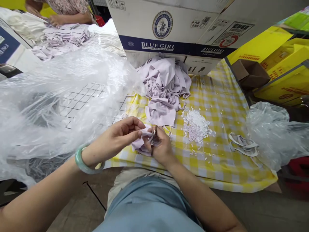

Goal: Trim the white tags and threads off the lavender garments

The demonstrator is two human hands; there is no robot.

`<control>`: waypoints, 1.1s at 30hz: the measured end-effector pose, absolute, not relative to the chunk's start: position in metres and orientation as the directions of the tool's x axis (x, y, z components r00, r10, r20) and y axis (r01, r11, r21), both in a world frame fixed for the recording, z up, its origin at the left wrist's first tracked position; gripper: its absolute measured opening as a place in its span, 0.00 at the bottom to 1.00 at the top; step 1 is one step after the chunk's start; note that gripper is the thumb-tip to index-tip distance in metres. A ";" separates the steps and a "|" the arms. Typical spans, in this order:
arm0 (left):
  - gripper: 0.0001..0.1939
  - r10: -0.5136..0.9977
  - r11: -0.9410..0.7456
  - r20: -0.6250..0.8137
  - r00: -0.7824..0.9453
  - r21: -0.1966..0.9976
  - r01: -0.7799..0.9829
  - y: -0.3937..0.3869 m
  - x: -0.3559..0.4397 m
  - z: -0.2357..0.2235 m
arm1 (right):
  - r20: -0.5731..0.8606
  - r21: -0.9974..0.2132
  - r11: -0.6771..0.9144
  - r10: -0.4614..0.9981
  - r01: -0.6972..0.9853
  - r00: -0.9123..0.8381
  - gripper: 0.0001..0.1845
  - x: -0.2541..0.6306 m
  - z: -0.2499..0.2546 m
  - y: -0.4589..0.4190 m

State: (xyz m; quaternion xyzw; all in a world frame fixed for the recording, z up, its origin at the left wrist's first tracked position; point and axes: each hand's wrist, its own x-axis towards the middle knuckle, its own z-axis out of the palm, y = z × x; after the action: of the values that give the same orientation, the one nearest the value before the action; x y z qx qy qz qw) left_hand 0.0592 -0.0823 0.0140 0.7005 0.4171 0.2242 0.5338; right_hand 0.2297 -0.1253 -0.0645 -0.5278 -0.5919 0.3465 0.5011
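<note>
My left hand (127, 131), with a green bangle (83, 162) on its wrist, pinches the edge of a pale lilac piece of fabric (138, 145) near the table's front edge. Small scissors (154, 137) sit in my right hand (163, 146), which is closed around them right beside the left fingertips. Part of the fabric lies against the right fingers, and the blades are partly hidden. Just beyond my hands, a heap of the same lilac fabric (164, 80) rests on the yellow checked tablecloth (217, 103). To its right is a pile of small white clippings (196, 125).
A large white beer carton (178, 29) stands behind the heap. Clear plastic sheeting (101, 74) covers the left side, and a plastic bag (275, 129) hangs at the right edge near some fabric loops (243, 144). Another person's hands (56, 20) work at lilac fabric at the upper left.
</note>
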 end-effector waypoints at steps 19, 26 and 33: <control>0.17 0.803 0.295 -0.291 0.520 0.952 0.078 -0.120 0.051 -0.028 | 0.236 -0.966 0.247 0.963 0.077 -0.129 0.06 0.248 -0.053 -0.098; 0.12 0.602 0.712 -0.389 0.697 0.656 -0.248 -0.116 0.084 -0.032 | 0.335 -0.935 0.338 0.941 0.110 -0.049 0.06 0.262 -0.044 -0.110; 0.12 0.819 0.092 -0.107 0.563 0.994 0.055 -0.120 0.093 -0.015 | 0.141 -0.984 0.139 0.990 0.113 0.011 0.04 0.269 -0.065 -0.131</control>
State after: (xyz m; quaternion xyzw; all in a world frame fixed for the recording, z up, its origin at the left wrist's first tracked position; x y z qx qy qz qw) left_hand 0.0935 -0.1195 -0.0146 0.6050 0.3612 0.2965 0.6447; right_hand 0.2691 -0.1312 -0.0648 -0.4955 -0.5563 0.4302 0.5098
